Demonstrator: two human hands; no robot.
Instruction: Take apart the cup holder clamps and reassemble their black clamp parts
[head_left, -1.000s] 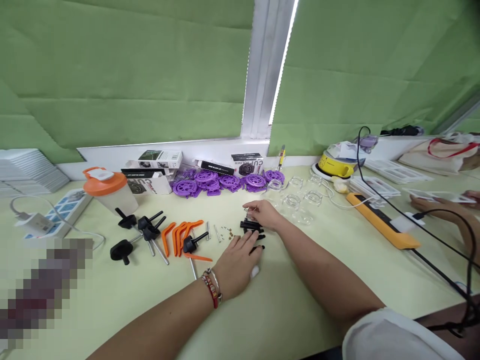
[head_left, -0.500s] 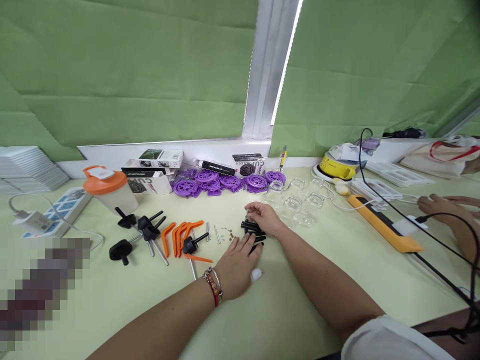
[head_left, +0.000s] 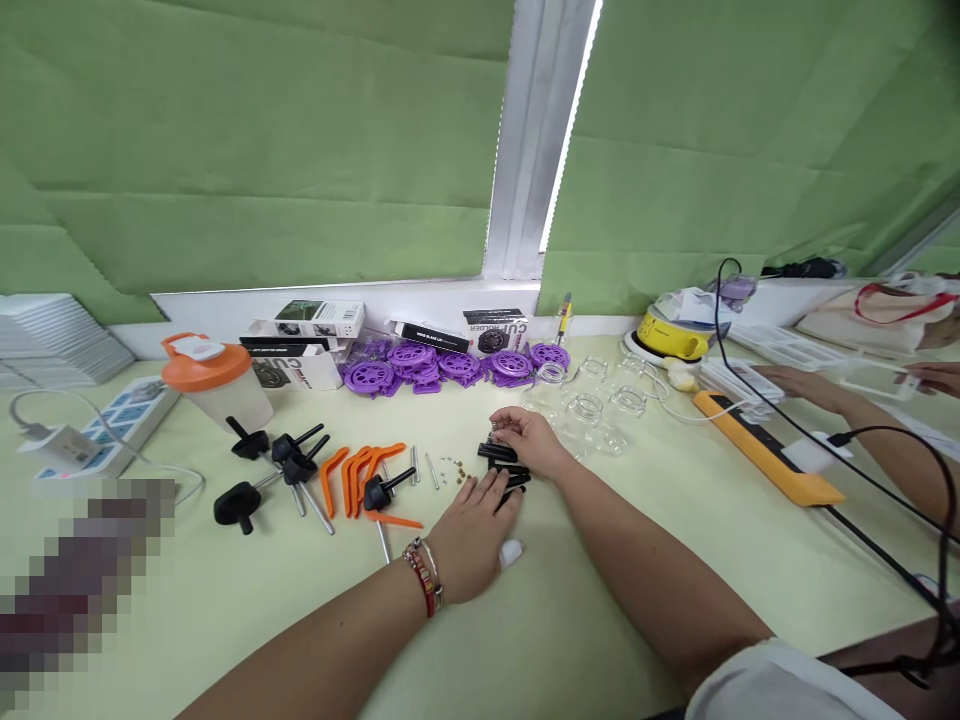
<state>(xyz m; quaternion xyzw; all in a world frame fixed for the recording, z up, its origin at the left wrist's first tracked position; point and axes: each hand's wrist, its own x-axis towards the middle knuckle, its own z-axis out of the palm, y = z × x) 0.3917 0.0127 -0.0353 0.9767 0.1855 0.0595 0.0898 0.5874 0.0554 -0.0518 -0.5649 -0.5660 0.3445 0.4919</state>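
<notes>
My left hand [head_left: 469, 530] lies flat on the pale green table [head_left: 570, 620], fingers spread, its fingertips touching a small pile of black plastic parts [head_left: 504, 462]. My right hand [head_left: 525, 436] hovers over the far side of that pile with fingers curled together, pinching something small that I cannot make out. Left of the pile lie tiny brass pieces and short metal pins [head_left: 442, 468], then several orange curved pieces [head_left: 358, 472] and black knobs on metal rods [head_left: 279, 462].
Purple discs [head_left: 439, 365] and small boxes [head_left: 319, 320] line the back wall. An orange-lidded shaker [head_left: 212, 385] and a power strip [head_left: 112, 425] stand at left. Clear glass jars [head_left: 600, 405], a yellow device [head_left: 673, 335] and an orange bar [head_left: 765, 450] sit right, where another person's hands [head_left: 810, 385] work.
My hands have stayed at the black parts pile with only slight shifts. The other person's hands at the right have moved further back across the table.
</notes>
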